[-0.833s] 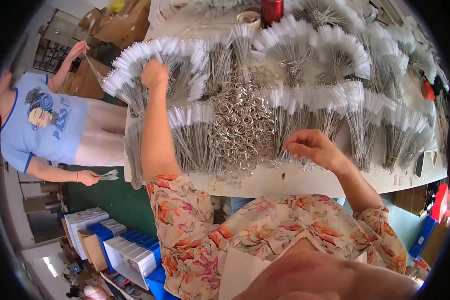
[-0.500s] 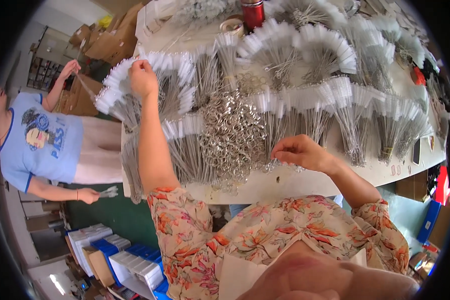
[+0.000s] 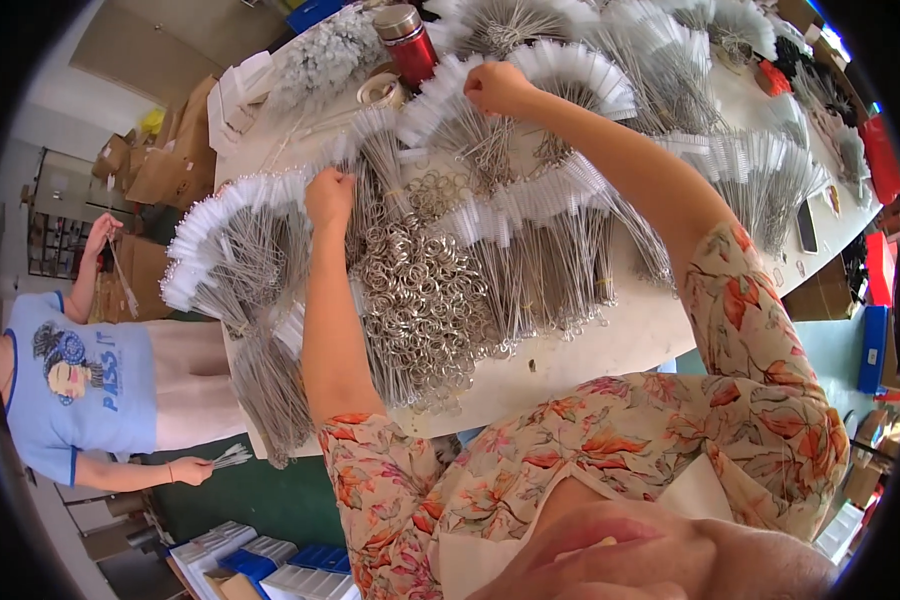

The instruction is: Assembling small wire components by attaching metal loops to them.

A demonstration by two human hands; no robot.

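My left hand is closed at the right end of a fanned bundle of white-bristled wire brushes. What its fingers hold, if anything, is hidden. Farther off, to the right, my right hand reaches over another brush bundle, its fingers bent together among the bristle tips. I cannot make out anything in that grip. Between my arms lies a heap of silver metal rings. A row of upright brush bundles stands right of the heap, wire stems toward me.
A red metal flask and a tape roll stand at the back of the white table. A dark phone lies near the right edge. At left a person in a blue shirt holds brushes. Cardboard boxes are behind.
My right hand has moved from the table's near side to a far brush bundle. My left hand has shifted from the middle of the left fan toward its right end. The view has also shifted.
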